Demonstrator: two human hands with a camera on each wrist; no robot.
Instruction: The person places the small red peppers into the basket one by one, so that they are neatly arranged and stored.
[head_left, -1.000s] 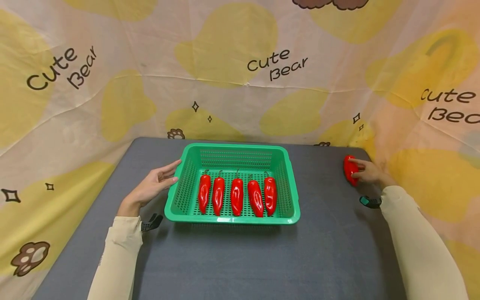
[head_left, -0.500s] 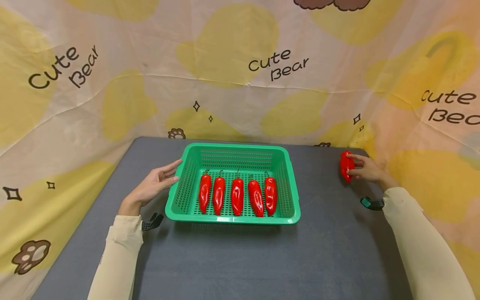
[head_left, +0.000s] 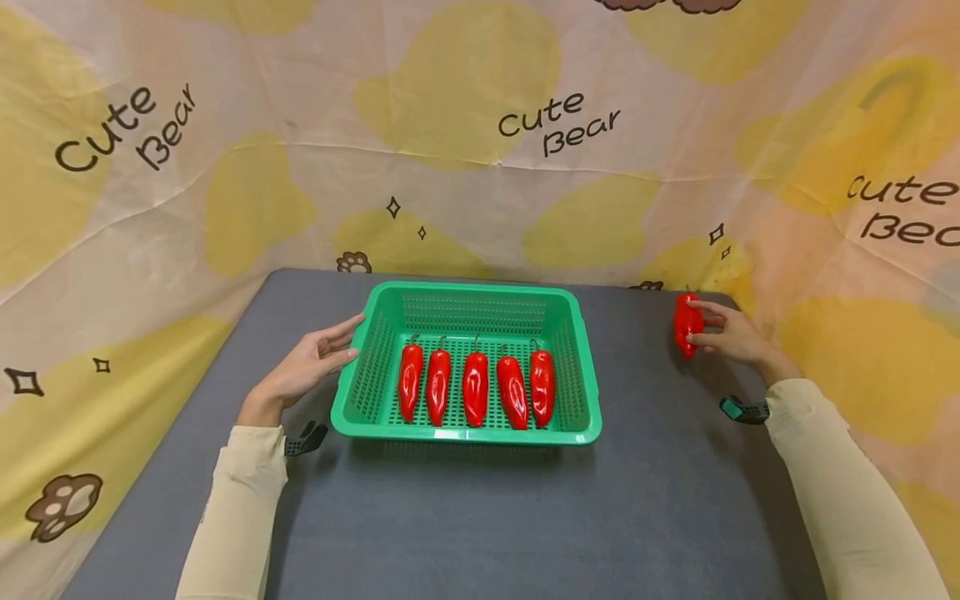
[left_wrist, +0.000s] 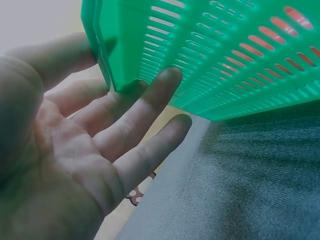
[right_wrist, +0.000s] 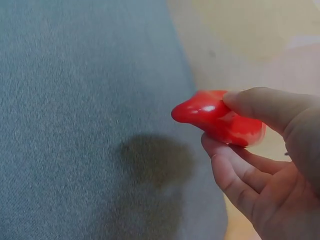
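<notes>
At the far right of the head view, my right hand (head_left: pixel 735 337) pinches a red pepper (head_left: pixel 687 325) between thumb and fingers. The right wrist view shows this glossy pepper (right_wrist: pixel 215 117) raised over the table, its shadow falling apart from it. In the middle stands a green plastic basket (head_left: pixel 465 437) with slotted walls. Several similar red peppers (head_left: pixel 476 389) lie side by side in it, stems toward the far wall. My left hand (head_left: pixel 303 371) rests with extended, relaxed fingers at the basket's left side. In the left wrist view, its fingertips (left_wrist: pixel 170 80) lie against the slotted wall.
A dark grey table (head_left: pixel 480 517) carries everything. Around its back and sides hangs a patterned cloth (head_left: pixel 450 125) with yellow patches and lettering, close to the right hand. Each wrist wears a dark strap mount (head_left: pixel 744 409).
My right hand has lifted the pepper off the table and shifted it slightly left and toward the back. The left hand, basket and peppers inside have stayed put.
</notes>
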